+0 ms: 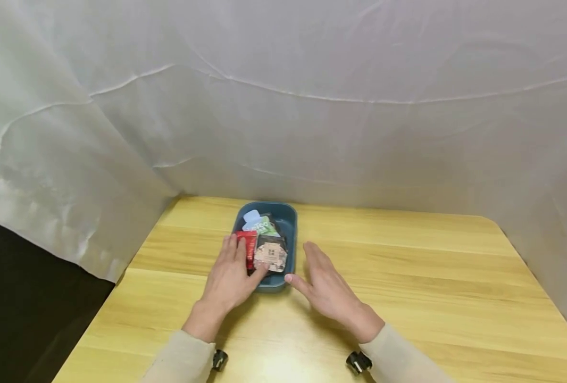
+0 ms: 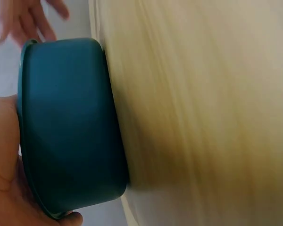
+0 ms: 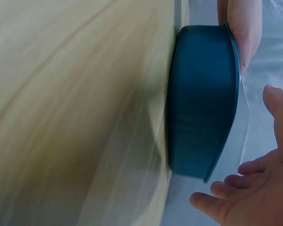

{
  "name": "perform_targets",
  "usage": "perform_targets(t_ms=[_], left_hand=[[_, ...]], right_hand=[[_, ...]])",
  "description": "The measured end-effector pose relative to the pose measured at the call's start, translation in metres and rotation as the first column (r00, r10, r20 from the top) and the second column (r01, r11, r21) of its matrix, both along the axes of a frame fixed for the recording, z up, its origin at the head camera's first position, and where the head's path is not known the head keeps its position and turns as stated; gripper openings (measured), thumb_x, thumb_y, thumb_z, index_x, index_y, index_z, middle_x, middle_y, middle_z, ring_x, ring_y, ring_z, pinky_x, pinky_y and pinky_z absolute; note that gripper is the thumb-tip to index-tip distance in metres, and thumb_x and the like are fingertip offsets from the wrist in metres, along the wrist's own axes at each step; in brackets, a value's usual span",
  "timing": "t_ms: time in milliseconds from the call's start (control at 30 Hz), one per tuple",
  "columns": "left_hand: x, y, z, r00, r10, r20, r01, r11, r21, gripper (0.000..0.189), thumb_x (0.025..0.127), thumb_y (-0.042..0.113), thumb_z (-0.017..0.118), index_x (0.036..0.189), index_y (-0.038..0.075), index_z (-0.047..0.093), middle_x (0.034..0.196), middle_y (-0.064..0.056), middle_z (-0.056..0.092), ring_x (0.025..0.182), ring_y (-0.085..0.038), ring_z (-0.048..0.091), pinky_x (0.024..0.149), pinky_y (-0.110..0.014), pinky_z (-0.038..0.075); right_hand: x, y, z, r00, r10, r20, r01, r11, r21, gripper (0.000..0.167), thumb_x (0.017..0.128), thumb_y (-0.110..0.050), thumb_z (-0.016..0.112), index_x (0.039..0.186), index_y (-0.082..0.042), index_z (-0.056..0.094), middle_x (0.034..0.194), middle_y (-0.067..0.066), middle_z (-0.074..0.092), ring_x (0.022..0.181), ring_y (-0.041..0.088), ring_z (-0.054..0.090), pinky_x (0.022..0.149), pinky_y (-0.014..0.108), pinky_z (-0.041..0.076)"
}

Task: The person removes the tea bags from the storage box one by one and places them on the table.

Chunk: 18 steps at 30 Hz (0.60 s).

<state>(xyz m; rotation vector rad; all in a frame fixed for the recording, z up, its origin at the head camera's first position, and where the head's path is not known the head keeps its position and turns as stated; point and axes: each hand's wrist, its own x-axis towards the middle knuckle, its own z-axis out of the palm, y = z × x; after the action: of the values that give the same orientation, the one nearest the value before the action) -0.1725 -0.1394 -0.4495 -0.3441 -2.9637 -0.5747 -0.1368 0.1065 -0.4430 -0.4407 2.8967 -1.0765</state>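
The dark blue-green bin point(image 1: 271, 287) stands upright on the bench, between your two hands and nearer the left. Inside it, just beside the fingers of your left hand, lies a red packet point(image 1: 249, 246); their tips partly overlap it in the head view, and you cannot tell whether they touch it. To the right of these fingers, by the thumb, rests a black packet with a pinkish label point(image 1: 271, 254). Beyond the fingertips of the same hand, toward the far end of the bin, lies a green-and-white packet point(image 1: 266, 227), with a pale blue piece point(image 1: 252, 216) beside it.

Your left hand point(image 1: 228, 279) lies over the bin's left rim, its fingers nearly straight and the thumb spread away from them toward the near end; how firmly it presses cannot be told. Your right hand point(image 1: 330, 287) is held just beside the bin's right wall, apart from it, with the thumb spread from the extended fingers; the right wrist view shows this gap.

Behind each hand a pale sleeve and a small black device point(image 1: 219, 360) appear at the wrist. The wood-grained bench point(image 1: 408, 287) extends well to the right of your right hand; beyond both hands hangs a greyish-white drape point(image 1: 312, 133).
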Motion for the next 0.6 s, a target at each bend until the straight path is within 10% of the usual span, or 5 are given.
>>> perform_targets(t_ms=[267,600], left_hand=[[0.014,0.037,0.002,0.995,-0.103,-0.008,0.104,0.993,0.055,0.097,0.098,0.062,0.063,0.159,-0.009,0.037,0.169,-0.032,0.025,0.161,-0.046,0.019,0.127,-0.055,0.031],[0.007,0.0,0.004,0.967,-0.221,0.13,0.21,0.973,0.093,0.114,0.094,0.073,0.062,0.169,0.002,0.014,0.178,-0.017,0.008,0.165,-0.035,0.005,0.132,-0.055,0.019]], right_hand=[[0.002,0.012,-0.002,0.997,-0.003,-0.079,0.011,0.994,0.104,0.096,0.103,-0.054,0.062,0.164,0.008,0.022,0.172,0.029,0.019,0.159,0.044,0.025,0.126,0.058,0.031],[0.006,0.015,-0.009,0.991,0.042,-0.123,-0.02,0.984,0.177,0.099,0.103,-0.059,0.06,0.164,0.01,0.021,0.172,0.03,0.017,0.159,0.044,0.025,0.126,0.057,0.031]])
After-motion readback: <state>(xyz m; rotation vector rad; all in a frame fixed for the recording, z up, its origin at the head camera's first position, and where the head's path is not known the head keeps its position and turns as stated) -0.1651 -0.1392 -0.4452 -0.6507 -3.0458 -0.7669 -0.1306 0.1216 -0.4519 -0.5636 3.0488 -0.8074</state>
